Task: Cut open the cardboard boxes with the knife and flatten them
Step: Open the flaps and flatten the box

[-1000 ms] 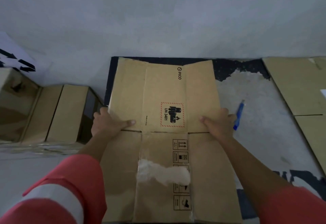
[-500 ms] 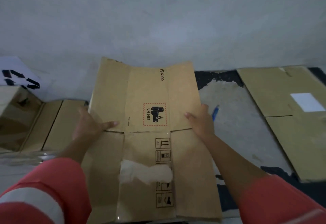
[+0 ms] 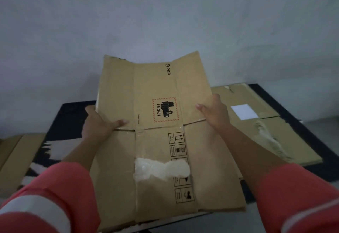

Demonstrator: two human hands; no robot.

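The left hand (image 3: 99, 128) gripped the left edge of the flattened cardboard box (image 3: 156, 85). Its thumb lay across the printed face beside the cross fold; its fingers were curled behind the board and hidden. The right hand (image 3: 214, 115) gripped the opposite edge at the same fold line, thumb on the printed face and fingers wrapped under the board. Both forearms emerged from coral sleeves (image 3: 60, 192); the left sleeve carried a white band.

The box was held between the two hands, opened out into a single sheet. Its far half pointed away from the person, and its outer panels bent slightly upward. A red-bordered hazard label (image 3: 165, 109) reading "UN 3481" sat on the centre panel of the far half, with a "PICO" mark (image 3: 167, 69) near the far edge. On the near half, a column of handling symbols (image 3: 177, 138) ran along the centre panel, crossed by a torn white patch (image 3: 161, 168).

Beneath the sheet lay a dark mat (image 3: 69, 118). To the right, a second flattened box (image 3: 286, 137) rested flat on the mat, bearing a white label (image 3: 244, 111) and its own torn strip. More cardboard (image 3: 14, 155) lay at the left margin. A pale wall (image 3: 165, 21) stood behind everything.
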